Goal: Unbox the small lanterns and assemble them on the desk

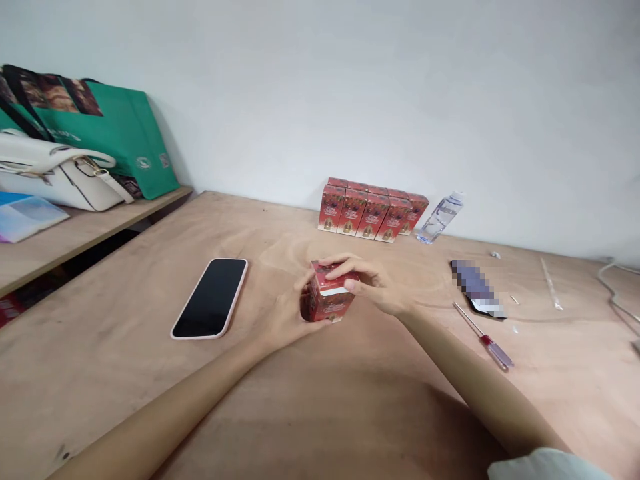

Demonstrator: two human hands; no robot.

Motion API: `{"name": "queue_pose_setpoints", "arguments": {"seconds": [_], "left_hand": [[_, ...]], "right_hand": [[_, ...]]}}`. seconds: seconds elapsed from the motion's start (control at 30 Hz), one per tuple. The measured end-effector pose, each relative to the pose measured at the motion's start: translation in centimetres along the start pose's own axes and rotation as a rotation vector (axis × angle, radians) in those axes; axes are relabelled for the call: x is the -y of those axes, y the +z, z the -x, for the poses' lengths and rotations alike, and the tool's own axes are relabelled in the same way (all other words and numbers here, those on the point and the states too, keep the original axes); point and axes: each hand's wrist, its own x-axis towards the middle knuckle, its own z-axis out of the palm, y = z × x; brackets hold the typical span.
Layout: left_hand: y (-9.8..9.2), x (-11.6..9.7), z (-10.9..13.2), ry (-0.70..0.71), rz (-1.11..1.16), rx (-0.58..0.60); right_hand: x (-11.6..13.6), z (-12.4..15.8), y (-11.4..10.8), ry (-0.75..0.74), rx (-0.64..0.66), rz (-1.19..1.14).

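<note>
A small red printed carton (330, 307) stands on the wooden table in front of me, its top facing up with a white strip showing along the front top edge. My left hand (287, 310) is wrapped round the carton's left side, thumb low along its front. On the top lies my right hand (370, 283), its fingers over the lid and its thumb against the white strip. Behind the carton, several matching red cartons (365, 213) stand in rows close to the wall. The far fingers of my left hand are partly hidden by the carton.
Left of my hands lies a phone (210, 298) in a pink case. To the right are a screwdriver (485, 340), a dark, partly pixelated flat object (477, 290) and a cable (617, 293). A clear bottle (440, 218) leans by the cartons. Bags (125, 127) rest on a side shelf.
</note>
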Motion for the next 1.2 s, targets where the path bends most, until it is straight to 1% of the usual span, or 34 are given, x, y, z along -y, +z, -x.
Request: {"name": "queue_pose_setpoints", "arguments": {"seconds": [0.1, 0.27, 0.4, 0.47, 0.57, 0.67, 0.77, 0.87, 0.93, 1.07, 1.2], "left_hand": [[0.1, 0.0, 0.0, 0.113, 0.058, -0.003], [0.3, -0.3, -0.1, 0.132, 0.056, -0.001], [0.0, -0.4, 0.0, 0.141, -0.046, 0.008], [-0.1, -0.3, 0.0, 0.148, -0.108, 0.015], [-0.3, 0.0, -0.1, 0.168, -0.161, 0.005], [-0.3, 0.4, -0.3, 0.197, -0.197, -0.01], [-0.3, 0.9, -0.4, 0.214, -0.201, -0.002], [-0.4, 1.2, -0.4, 0.213, -0.208, 0.002], [-0.5, 1.3, -0.4, 0.216, -0.224, 0.002], [-0.6, 1.0, -0.4, 0.218, -0.223, 0.007], [-0.3, 0.5, -0.6, 0.217, -0.133, -0.004]], "right_hand": [[-0.2, 0.0, 0.1, -0.038, -0.048, 0.124], [-0.6, 0.4, 0.1, -0.129, -0.041, 0.363], [-0.7, 1.4, -0.2, -0.256, -0.009, 0.582], [-0.5, 1.7, -0.2, -0.29, -0.014, 0.668], [0.3, 1.4, 0.1, -0.316, -0.047, 0.717], [0.9, 0.8, 0.3, -0.326, -0.04, 0.715], [1.0, 0.7, 0.4, -0.352, -0.033, 0.77], [0.9, 0.9, 0.4, -0.407, -0.086, 0.841], [1.2, 0.9, 0.4, -0.4, -0.095, 0.839], [2.3, 0.2, 0.6, -0.343, -0.03, 0.818], [2.7, 0.0, 0.5, -0.418, 0.029, 0.973]]}}
